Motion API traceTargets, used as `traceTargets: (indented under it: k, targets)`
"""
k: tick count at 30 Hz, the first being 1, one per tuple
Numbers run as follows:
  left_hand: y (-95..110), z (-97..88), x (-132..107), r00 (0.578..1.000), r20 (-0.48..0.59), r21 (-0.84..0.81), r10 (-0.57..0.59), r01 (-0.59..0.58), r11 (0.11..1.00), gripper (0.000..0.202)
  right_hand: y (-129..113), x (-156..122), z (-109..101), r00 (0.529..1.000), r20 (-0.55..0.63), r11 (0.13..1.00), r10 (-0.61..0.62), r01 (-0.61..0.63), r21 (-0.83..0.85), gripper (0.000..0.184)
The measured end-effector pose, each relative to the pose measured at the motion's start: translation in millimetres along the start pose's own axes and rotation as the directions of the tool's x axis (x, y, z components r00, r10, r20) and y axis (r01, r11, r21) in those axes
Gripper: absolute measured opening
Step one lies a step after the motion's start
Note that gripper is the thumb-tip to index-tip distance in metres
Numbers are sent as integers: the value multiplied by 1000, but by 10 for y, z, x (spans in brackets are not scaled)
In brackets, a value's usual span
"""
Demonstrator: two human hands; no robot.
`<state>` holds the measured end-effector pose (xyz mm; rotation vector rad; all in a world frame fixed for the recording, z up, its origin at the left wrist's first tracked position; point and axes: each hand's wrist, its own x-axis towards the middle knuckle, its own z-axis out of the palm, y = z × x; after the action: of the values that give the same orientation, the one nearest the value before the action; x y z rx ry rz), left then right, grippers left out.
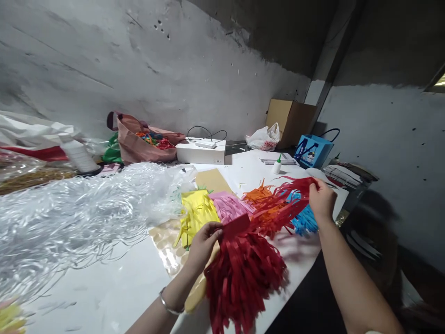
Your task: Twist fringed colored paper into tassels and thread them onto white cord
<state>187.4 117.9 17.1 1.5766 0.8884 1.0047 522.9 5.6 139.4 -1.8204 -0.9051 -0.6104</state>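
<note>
Red fringed tissue paper (243, 269) hangs in a thick bunch over the near edge of the table. My left hand (206, 241) pinches its uncut band between thumb and fingers. Out to the right, my right hand (322, 200) is closed on the end of another red fringe (278, 206), raised over the table. A pale wooden-looking piece (195, 294) lies under the left wrist, partly hidden. Behind the red paper are yellow fringe (198, 213), pink fringe (227, 206), orange fringe (259, 195) and blue fringe (306, 220).
White stringy plastic (86, 218) spreads across the left side. At the back stand a pink bag (139, 144), a white box (201, 153), a glue bottle (277, 166), a blue bag (313, 150) and a cardboard box (290, 120). A blurred dark shape (371, 222) is at the right.
</note>
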Motion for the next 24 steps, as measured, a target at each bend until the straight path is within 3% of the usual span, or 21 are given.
traceTargets:
  k: [4, 7, 9, 11, 13, 15, 17, 19, 22, 24]
  targets:
    - [51, -12, 253, 996, -81, 62, 32, -27, 998, 51, -156, 6, -313, 992, -39, 992, -120, 120, 23, 36]
    - [359, 104, 130, 988, -50, 86, 146, -141, 986, 73, -445, -214, -499, 929, 56, 930, -367, 364, 44, 32]
    - [658, 195, -86, 955, 98, 71, 282, -289, 955, 82, -684, -414, -567, 812, 189, 834, -552, 538, 123, 35]
    - [949, 246, -315, 877, 246, 57, 412, -438, 897, 90, -935, -610, -600, 625, 312, 698, -716, 654, 293, 34]
    - [1158, 228, -486, 815, 332, 46, 474, -516, 855, 91, -1177, -777, -621, 445, 353, 566, -823, 688, 454, 28]
    - [1246, 139, -588, 791, 398, 37, 465, -520, 853, 86, -1396, -899, -653, 321, 334, 459, -886, 701, 546, 24]
    - [1222, 3, -655, 790, 466, 15, 398, -457, 890, 82, -1580, -974, -699, 246, 295, 380, -923, 701, 603, 24]
    - [1125, -145, -732, 808, 501, -23, 308, -344, 939, 81, -1726, -1014, -744, 222, 244, 329, -944, 680, 655, 25]
    - [931, -331, -915, 844, 515, -185, 150, -62, 981, 71, -1877, -1075, -753, 250, 192, 309, -949, 615, 725, 27]
    - [807, -431, -1079, 840, 540, -341, 42, 173, 924, 60, -1946, -1153, -701, 274, 199, 326, -941, 568, 756, 29]
